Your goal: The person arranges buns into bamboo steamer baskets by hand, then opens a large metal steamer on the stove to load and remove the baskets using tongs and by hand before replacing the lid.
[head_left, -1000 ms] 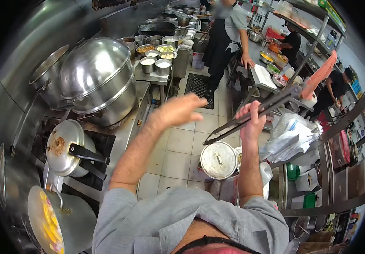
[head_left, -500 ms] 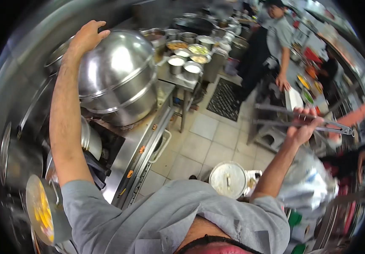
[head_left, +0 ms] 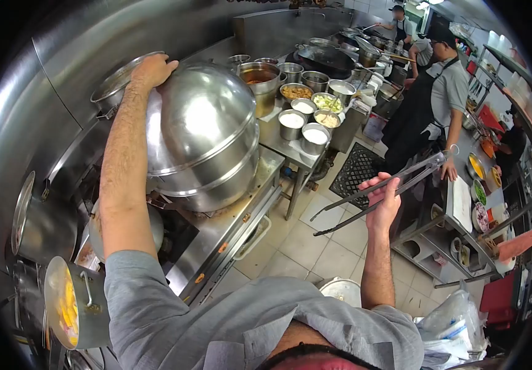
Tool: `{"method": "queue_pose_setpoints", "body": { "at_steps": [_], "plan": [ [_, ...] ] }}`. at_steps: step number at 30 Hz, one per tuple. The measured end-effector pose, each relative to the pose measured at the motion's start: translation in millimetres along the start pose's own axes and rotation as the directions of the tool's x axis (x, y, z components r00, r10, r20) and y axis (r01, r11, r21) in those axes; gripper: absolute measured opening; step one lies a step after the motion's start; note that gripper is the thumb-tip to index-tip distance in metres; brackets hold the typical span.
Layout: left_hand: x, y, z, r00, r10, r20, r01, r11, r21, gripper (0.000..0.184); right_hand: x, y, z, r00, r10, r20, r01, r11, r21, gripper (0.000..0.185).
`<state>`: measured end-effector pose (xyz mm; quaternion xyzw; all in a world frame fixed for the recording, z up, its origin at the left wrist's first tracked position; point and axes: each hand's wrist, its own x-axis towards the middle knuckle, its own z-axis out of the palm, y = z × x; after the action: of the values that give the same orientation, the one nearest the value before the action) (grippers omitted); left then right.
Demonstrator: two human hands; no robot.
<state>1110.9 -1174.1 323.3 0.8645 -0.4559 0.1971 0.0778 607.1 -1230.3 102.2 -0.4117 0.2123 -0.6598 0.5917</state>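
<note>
My left hand (head_left: 153,69) is closed at the top of a large domed steel lid (head_left: 207,102), its fingers curled over; the handle there is hidden. Under the lid stands a wide steamer pot (head_left: 216,194) on the stove. My right hand (head_left: 382,203) holds long metal tongs (head_left: 432,161) between thumb and fingers. Their arms are spread apart and the tips point down to the left above the floor, with nothing between them.
A side table (head_left: 290,150) bears several steel containers of food and white contents. A co-worker (head_left: 435,102) stands at the right counter by a white board (head_left: 459,203). Bottom left is a pot (head_left: 93,302) of yellow pieces. A lidded bucket (head_left: 343,290) stands on the floor.
The view has shifted, showing more of the kitchen ahead. My right hand has moved inward and turned the tongs, whose tips now angle down-left. My left hand stays on the lid.
</note>
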Motion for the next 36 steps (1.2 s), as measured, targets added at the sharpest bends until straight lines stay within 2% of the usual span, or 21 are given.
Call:
{"method": "queue_pose_setpoints", "body": {
  "at_steps": [4, 7, 9, 11, 13, 15, 18, 20, 21, 24, 26, 27, 28, 29, 30, 31, 32, 33, 35, 36],
  "plan": [
    [16, -9, 8, 0.997, 0.046, 0.060, -0.046, 0.999, 0.000, 0.045, 12, 27, 24, 0.998, 0.045, 0.052, -0.045, 0.999, 0.009, 0.046],
    [4, -14, -8, 0.997, 0.082, 0.003, -0.082, 0.996, 0.045, 0.040, 26, 44, 31, 0.994, 0.053, 0.097, -0.055, 0.998, 0.014, 0.045],
    [-2, -22, -27, 0.994, 0.094, -0.059, -0.097, 0.994, -0.054, 0.038, 44, 51, 29, 0.995, 0.037, 0.090, -0.036, 0.999, -0.009, 0.044],
    [-17, -38, -46, 0.989, 0.046, -0.138, -0.069, 0.982, -0.173, 0.037, 69, 55, 26, 0.995, 0.028, 0.097, -0.030, 0.999, 0.027, 0.041],
    [-35, -61, -58, 0.957, -0.017, -0.290, -0.042, 0.980, -0.197, 0.039, 99, 56, 22, 0.995, -0.023, 0.101, 0.024, 1.000, -0.002, 0.038],
    [-51, -84, -70, 0.946, -0.140, -0.294, 0.035, 0.942, -0.335, 0.038, 131, 50, 26, 0.989, -0.073, 0.132, 0.070, 0.997, 0.023, 0.036],
    [-66, -125, -71, 0.921, -0.229, -0.316, 0.029, 0.848, -0.529, 0.033, 174, 34, 49, 0.952, -0.194, 0.236, 0.172, 0.979, 0.111, 0.041],
    [-77, -136, -74, 0.902, -0.273, -0.333, 0.036, 0.819, -0.572, 0.032, 197, 21, 70, 0.911, -0.286, 0.297, 0.253, 0.957, 0.144, 0.046],
    [-83, -140, -75, 0.888, -0.301, -0.348, 0.022, 0.783, -0.622, 0.031, 207, 15, 83, 0.897, -0.292, 0.333, 0.230, 0.949, 0.215, 0.047],
    [-94, -145, -78, 0.852, -0.372, -0.369, 0.084, 0.792, -0.605, 0.031, 230, -4, 126, 0.848, -0.313, 0.429, 0.160, 0.921, 0.355, 0.050],
    [-97, -144, -78, 0.835, -0.397, -0.382, 0.103, 0.793, -0.600, 0.032, 242, -12, 158, 0.806, -0.311, 0.504, 0.040, 0.878, 0.477, 0.053],
    [-98, -142, -78, 0.816, -0.434, -0.381, 0.129, 0.780, -0.613, 0.032, 246, -15, 175, 0.778, -0.317, 0.543, 0.017, 0.874, 0.485, 0.056],
    [-99, -143, -78, 0.796, -0.470, -0.380, 0.152, 0.764, -0.627, 0.032, 251, -15, 190, 0.754, -0.352, 0.555, 0.078, 0.886, 0.456, 0.058],
    [-100, -147, -77, 0.792, -0.476, -0.381, 0.158, 0.764, -0.626, 0.032, 258, -13, 208, 0.706, -0.348, 0.617, -0.001, 0.871, 0.491, 0.059],
    [-100, -152, -76, 0.789, -0.482, -0.380, 0.140, 0.744, -0.653, 0.032, 242, -14, 236, 0.809, -0.343, 0.477, 0.145, 0.903, 0.404, 0.057],
    [-101, -157, -74, 0.787, -0.487, -0.379, 0.121, 0.724, -0.680, 0.033, 247, -8, 249, 0.792, -0.328, 0.515, 0.135, 0.917, 0.375, 0.058],
    [-101, -160, -74, 0.785, -0.490, -0.379, 0.122, 0.721, -0.682, 0.033, 237, -2, 269, 0.809, -0.359, 0.466, 0.134, 0.884, 0.449, 0.042],
    [-102, -164, -73, 0.786, -0.500, -0.363, 0.125, 0.704, -0.699, 0.033, 244, 6, 277, 0.801, -0.304, 0.516, 0.114, 0.923, 0.367, 0.054],
    [-102, -170, -71, 0.787, -0.508, -0.349, 0.122, 0.683, -0.720, 0.034, 237, 19, 297, 0.795, -0.332, 0.508, 0.225, 0.938, 0.262, 0.049],
    [-103, -174, -69, 0.782, -0.514, -0.354, 0.108, 0.671, -0.734, 0.034, 234, 27, 305, 0.783, -0.341, 0.520, 0.209, 0.932, 0.296, 0.046]
  ]
}}
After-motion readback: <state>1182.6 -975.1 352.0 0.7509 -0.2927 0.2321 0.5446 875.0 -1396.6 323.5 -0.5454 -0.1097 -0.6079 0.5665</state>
